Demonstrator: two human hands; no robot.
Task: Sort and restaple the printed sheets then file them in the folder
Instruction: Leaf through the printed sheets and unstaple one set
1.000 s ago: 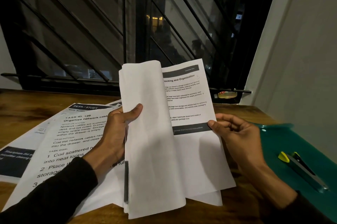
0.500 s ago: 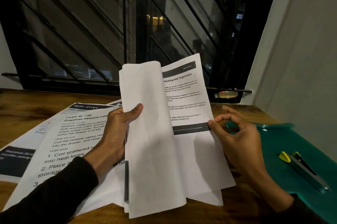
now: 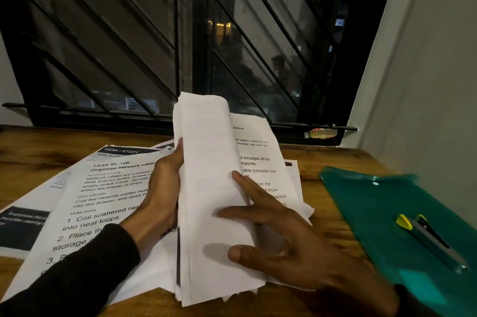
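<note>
I hold a thick stack of printed sheets [image 3: 211,187] upright over the wooden desk [image 3: 31,151]. My left hand [image 3: 162,187] grips the stack's left edge, with its pages folded back. My right hand [image 3: 278,236] lies against the stack's right side; its fingers are spread, the index finger is slipped between pages, and the thumb presses the blank turned page. A page with text shows behind. The green folder [image 3: 374,213] lies flat at the right, with a grey and yellow stapler [image 3: 428,239] on it.
Loose printed sheets [image 3: 103,200] headed "DESK / STUDY" lie on the desk at the left under my left arm. A barred window [image 3: 196,45] rises behind the desk and a white wall [image 3: 426,71] closes the right side.
My right hand turned another page leftward onto the folded-back part and now rests spread on the stack. A different printed page shows behind. The view has shifted closer.
</note>
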